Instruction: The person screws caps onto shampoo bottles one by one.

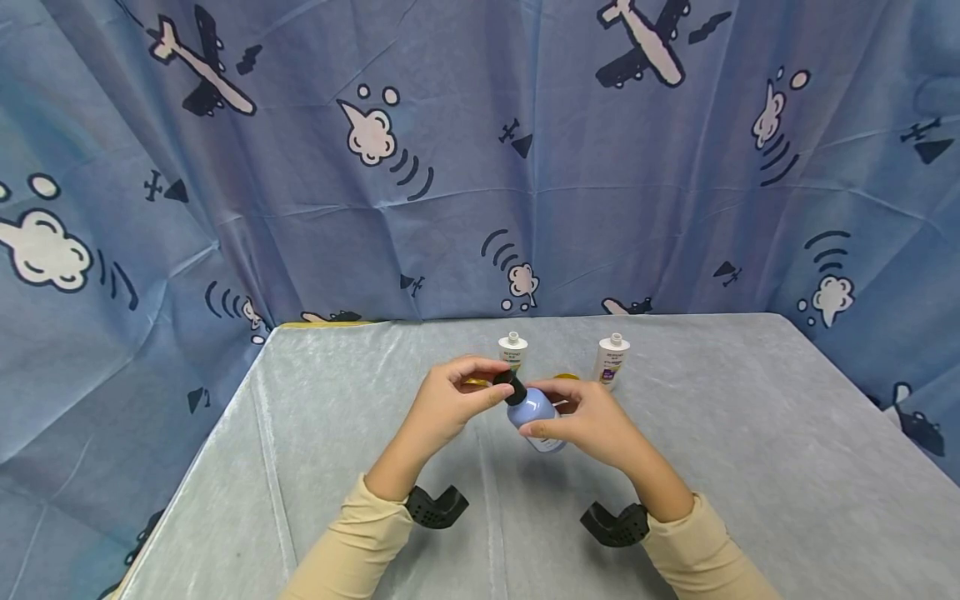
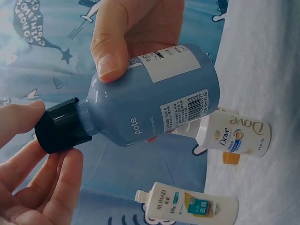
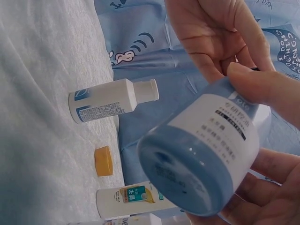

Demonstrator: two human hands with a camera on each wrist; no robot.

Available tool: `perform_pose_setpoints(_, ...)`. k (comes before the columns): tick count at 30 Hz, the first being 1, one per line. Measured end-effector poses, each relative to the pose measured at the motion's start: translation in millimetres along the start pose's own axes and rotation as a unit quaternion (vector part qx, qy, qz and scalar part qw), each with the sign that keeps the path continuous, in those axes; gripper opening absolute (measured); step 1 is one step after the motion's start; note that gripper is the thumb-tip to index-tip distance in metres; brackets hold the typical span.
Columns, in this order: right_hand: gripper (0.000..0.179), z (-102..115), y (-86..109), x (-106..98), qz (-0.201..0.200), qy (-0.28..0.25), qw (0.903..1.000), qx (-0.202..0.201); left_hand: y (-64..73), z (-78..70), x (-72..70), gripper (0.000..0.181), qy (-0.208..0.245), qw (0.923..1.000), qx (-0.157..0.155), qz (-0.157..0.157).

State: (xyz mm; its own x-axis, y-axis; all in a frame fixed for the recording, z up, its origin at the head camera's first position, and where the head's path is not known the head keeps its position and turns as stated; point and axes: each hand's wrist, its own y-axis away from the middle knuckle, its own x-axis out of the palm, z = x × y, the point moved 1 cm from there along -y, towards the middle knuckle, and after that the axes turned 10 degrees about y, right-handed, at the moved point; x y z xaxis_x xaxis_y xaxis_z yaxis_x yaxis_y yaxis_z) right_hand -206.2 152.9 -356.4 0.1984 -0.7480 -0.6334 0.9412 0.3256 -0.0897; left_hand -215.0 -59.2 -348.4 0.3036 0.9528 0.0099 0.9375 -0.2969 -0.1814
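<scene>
A blue bottle [image 1: 534, 408] with white labels is held tilted above the table, its black cap [image 2: 63, 125] pointing left in the head view. My left hand [image 1: 448, 398] pinches this cap between thumb and fingertips, right at the bottle's neck. Around the bottle's body my right hand [image 1: 592, 423] is wrapped, thumb on the near side and fingers behind. The right wrist view looks at the bottle's base, and most of the cap is hidden there. In the left wrist view the cap's lower edge surrounds the neck.
Behind the hands stand two white bottles, one on the left [image 1: 513, 348] and one on the right [image 1: 611, 360], both with bare necks. A Dove bottle [image 2: 239, 133], an orange cap [image 3: 103, 161] and a white-capped bottle [image 3: 105, 99] also stand on the grey cloth. A patterned curtain [image 1: 450, 183] hangs behind.
</scene>
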Motion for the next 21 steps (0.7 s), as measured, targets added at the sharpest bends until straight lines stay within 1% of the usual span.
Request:
perform_pose_setpoints(4, 0.055, 0.0, 0.0, -0.3, 0.002, -0.005, 1.0000, 0.002, 0.2, 0.8, -0.3, 0.033, 0.013, 0.9996, 0.006, 0.023)
perform_pose_setpoints(10, 0.055, -0.4, 0.2, -0.8, 0.002, -0.002, 1.0000, -0.003, 0.9, -0.7, -1.2, 0.036, 0.041, 0.9970, 0.011, 0.064)
perform_pose_setpoints(12, 0.054, -0.7, 0.2, -0.8, 0.001, -0.001, 1.0000, -0.004, 1.1, -1.9, -1.7, 0.039, 0.044, 0.9963, 0.015, 0.072)
perform_pose_setpoints(14, 0.054, -0.9, 0.0, -0.7, 0.001, -0.002, 1.0000, -0.004, 1.3, -3.2, -2.2, 0.044, 0.040, 0.9968, 0.016, 0.067)
perform_pose_setpoints(17, 0.054, -0.7, -0.3, -0.6, 0.001, -0.003, 1.0000, -0.003, -0.1, -3.0, -2.8, 0.047, 0.028, 0.9989, 0.013, 0.036)
perform_pose_setpoints(19, 0.054, -0.4, -0.5, -0.6, 0.001, -0.004, 1.0000, -0.002, -1.1, -2.2, -2.9, 0.044, 0.019, 0.9998, 0.006, 0.010)
perform_pose_setpoints(21, 0.054, 0.0, -0.5, -0.6, 0.002, -0.006, 1.0000, 0.001, -2.4, -0.5, -2.9, 0.038, 0.012, 0.9999, 0.000, -0.007)
